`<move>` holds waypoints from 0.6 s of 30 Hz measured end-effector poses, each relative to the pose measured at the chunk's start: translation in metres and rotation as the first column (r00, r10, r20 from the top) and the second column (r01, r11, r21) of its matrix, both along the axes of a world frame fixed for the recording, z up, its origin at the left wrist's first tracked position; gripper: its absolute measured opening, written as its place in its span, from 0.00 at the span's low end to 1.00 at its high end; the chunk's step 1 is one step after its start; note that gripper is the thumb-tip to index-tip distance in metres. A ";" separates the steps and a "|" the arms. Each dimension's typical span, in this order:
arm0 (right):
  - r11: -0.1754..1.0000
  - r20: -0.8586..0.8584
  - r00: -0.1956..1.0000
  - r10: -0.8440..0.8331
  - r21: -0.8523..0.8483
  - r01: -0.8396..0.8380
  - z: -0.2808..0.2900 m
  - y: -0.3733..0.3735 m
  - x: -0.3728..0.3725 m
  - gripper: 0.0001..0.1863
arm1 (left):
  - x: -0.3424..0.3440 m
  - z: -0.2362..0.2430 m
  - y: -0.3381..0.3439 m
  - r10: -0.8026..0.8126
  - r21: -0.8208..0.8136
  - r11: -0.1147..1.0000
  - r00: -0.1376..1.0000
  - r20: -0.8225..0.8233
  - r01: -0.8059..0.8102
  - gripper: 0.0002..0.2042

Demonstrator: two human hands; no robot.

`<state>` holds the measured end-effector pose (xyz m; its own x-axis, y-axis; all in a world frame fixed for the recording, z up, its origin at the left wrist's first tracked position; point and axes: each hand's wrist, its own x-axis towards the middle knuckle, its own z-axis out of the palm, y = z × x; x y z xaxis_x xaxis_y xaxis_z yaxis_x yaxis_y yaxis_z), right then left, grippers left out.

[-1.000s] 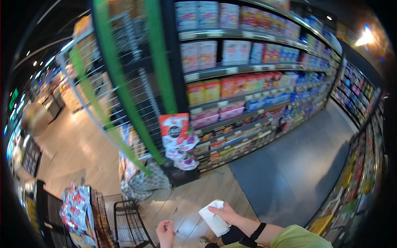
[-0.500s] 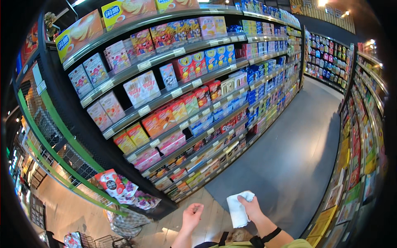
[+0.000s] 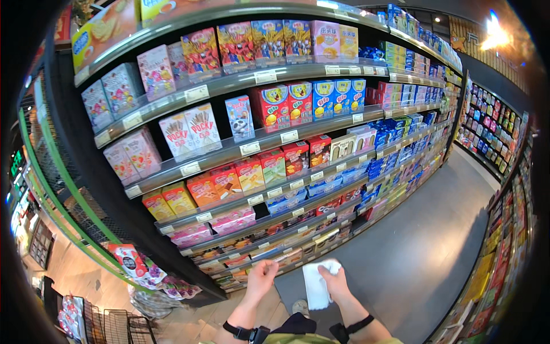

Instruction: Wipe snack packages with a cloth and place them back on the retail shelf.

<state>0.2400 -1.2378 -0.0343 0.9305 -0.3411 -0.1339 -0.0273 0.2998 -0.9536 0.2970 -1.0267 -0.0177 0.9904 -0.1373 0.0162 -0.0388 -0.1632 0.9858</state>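
My left hand [image 3: 261, 280] is raised near the lower middle with its fingers curled closed, nothing visible in them. Just to its right, my right hand [image 3: 336, 284] grips a folded white cloth [image 3: 314, 284]. Both hands are below a long snack shelf unit [image 3: 269, 137] stocked with colorful boxes, including red cartoon boxes [image 3: 274, 108] and orange boxes [image 3: 207, 186]; neither visibly touches it.
A grey aisle floor [image 3: 418, 229] runs right between packed shelves [image 3: 498, 241] and the snack unit, toward a hanging-goods display [image 3: 487, 126]. At left are a green-edged mesh rack [image 3: 80, 223], hanging red-and-white bags [image 3: 127, 259] and a black wire cart [image 3: 114, 318] on wooden flooring.
My view has swung toward the snack shelves, which now fill most of it; the cart has slid to the lower left. My right hand still holds the cloth.
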 end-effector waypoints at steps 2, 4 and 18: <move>0.999 -0.024 0.999 0.028 -0.022 -0.028 0.005 -0.019 0.043 0.07 | 0.035 0.008 -0.017 0.034 0.016 0.999 0.999 0.032 -0.034 0.09; 0.997 0.050 0.996 0.069 -0.046 -0.067 0.018 -0.039 0.085 0.06 | 0.072 0.006 -0.036 0.073 -0.017 0.997 0.996 0.058 -0.072 0.09; 0.474 0.320 0.896 0.308 -0.868 0.147 0.053 -0.140 0.325 0.21 | 0.285 0.070 -0.126 -0.022 0.412 0.778 0.635 0.772 -0.474 0.10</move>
<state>0.5651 -1.3774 0.0186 0.8398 0.0150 0.5427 0.4193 -0.6530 -0.6307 0.5823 -1.1531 0.0518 0.6842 -0.1391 0.7159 -0.5486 -0.7449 0.3796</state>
